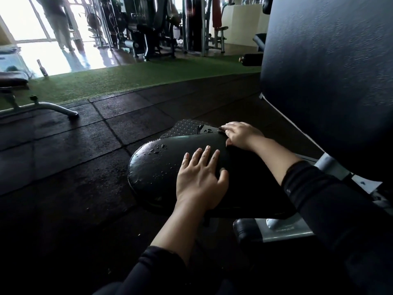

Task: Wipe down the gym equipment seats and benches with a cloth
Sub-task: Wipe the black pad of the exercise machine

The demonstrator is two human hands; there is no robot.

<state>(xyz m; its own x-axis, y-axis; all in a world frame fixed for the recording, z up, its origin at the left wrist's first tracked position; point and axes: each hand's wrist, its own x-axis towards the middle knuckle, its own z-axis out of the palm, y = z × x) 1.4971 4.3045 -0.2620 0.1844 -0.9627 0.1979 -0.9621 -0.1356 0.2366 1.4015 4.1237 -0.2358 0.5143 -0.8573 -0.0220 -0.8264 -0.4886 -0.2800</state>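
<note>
1. Here, I am pressing my left hand (200,177) flat on the black seat pad (161,169), fingers straight and spread, holding nothing.
2. I am resting my right hand (241,135) on the far edge of the same seat, fingers bent over something dark at the rim; the cloth is too dark to make out, so I cannot tell whether I am gripping it.
3. The seat is lying low in front of me, its cracked surface showing small pale flecks near the left side.
4. The tall padded backrest (327,81) is rising on my right, just beside the seat.
5. A diamond-plate footplate (187,127) is sitting just beyond the seat on the dark rubber floor tiles (74,141).
</note>
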